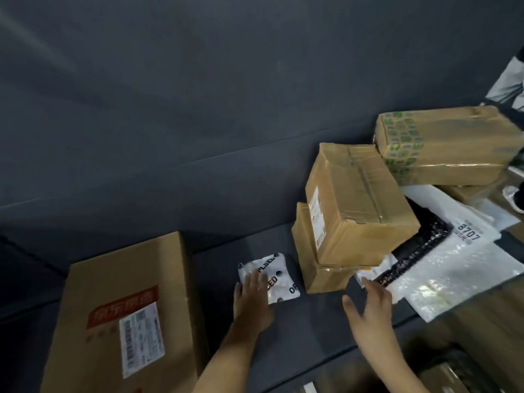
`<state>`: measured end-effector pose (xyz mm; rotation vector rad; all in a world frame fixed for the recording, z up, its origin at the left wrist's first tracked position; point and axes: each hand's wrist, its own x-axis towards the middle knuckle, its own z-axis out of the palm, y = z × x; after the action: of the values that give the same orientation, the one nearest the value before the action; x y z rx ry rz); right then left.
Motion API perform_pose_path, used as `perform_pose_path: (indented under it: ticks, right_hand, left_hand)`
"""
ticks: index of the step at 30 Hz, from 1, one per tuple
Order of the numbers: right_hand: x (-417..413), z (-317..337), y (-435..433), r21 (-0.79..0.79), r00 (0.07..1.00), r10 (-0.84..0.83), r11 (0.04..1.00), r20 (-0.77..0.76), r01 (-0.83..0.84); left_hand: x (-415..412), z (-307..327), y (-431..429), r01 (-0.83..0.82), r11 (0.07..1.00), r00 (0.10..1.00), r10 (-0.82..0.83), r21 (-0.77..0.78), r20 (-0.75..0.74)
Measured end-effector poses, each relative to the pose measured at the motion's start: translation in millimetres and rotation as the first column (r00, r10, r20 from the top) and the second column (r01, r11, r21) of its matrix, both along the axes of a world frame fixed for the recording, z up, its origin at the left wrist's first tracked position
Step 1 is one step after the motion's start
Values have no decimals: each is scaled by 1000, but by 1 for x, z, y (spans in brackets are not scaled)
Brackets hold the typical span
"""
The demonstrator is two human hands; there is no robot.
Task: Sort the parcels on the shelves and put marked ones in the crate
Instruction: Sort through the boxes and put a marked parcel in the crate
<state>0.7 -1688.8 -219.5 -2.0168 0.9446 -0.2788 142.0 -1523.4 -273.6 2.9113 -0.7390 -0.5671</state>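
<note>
Cardboard boxes and plastic mailers lie spread along a dark grey shelf [283, 330] that runs from lower left to right of the frame. Low in the centre, the left hand [251, 300] lies palm down with its fingers stretched out and close together, their tips pressing on the near left part of a small white pouch [272, 276] printed with black letters; nothing is gripped. To the right of it, the right hand [368, 307] is open with the fingers loosely spread and the thumb held wide, the fingertips reaching the near corner of a black bubble mailer [419, 245]; motion blur hides whether they touch it. That black mailer rests on a white bubble mailer [453, 276] bearing a label that reads 8707. I count five cardboard boxes in plain view: one large flat box [124, 321] with a red print and a white label at lower left, two stacked boxes right of centre, the upper box [357, 205] tilted on the lower box [317, 265], a green-patterned box [445, 143] at upper right, and part of another box [470, 192] beneath that one. More cardboard shows dimly under the shelf at lower right. No crate is visible.
</note>
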Motion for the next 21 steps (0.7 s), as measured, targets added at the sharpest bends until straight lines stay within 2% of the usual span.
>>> perform_pose_path:
  ticks: [2, 4, 6, 10, 12, 14, 16, 17, 18, 19, 20, 21]
  right_hand:
    - [-3, -20, 9, -83, 993, -106, 991, -48, 102]
    - [-6, -38, 17, -151, 981, -182, 974, -67, 170]
    - [-10, -50, 25, -141, 977, -200, 972, -73, 189]
    - [-19, -58, 37, -41, 976, -171, 985, -135, 167]
    - [-22, -61, 44, -7, 986, -79, 997, -149, 78]
    - [-15, -56, 52, 193, 984, 9, 981, -177, 25]
    - [-2, -53, 61, 397, 976, 103, 918, -193, -18]
    - [6, -48, 66, 492, 978, 138, 870, -159, -42]
    - [15, -39, 72, 593, 983, 141, 804, -116, -45]
    - [22, -30, 76, 694, 990, 123, 719, -74, -37]
    - [27, -20, 80, 769, 994, 108, 637, -35, -42]
    - [30, -15, 84, 822, 997, 77, 566, 18, -59]
  left_hand:
    - [8, -6, 3, 34, 994, 999, -33, 100, -3]
    - [17, -11, 3, 77, 981, 993, -91, 178, 72]
    - [24, -10, 3, 121, 965, 980, -154, 233, 130]
    - [31, -8, 9, 171, 951, 970, -208, 256, 125]
    - [24, -7, 18, 163, 970, 977, -184, 179, 105]
    - [17, -2, 26, 86, 996, 996, -87, 13, 8]
    - [14, 10, 33, -76, 978, 992, 55, -196, -111]
    - [13, 20, 37, -189, 940, 971, 136, -286, -194]
    - [12, 31, 41, -343, 856, 920, 224, -386, -321]
    - [10, 41, 45, -516, 722, 822, 264, -462, -505]
    - [4, 49, 50, -652, 576, 693, 189, -493, -696]
    - [-3, 57, 56, -740, 444, 576, 32, -505, -816]
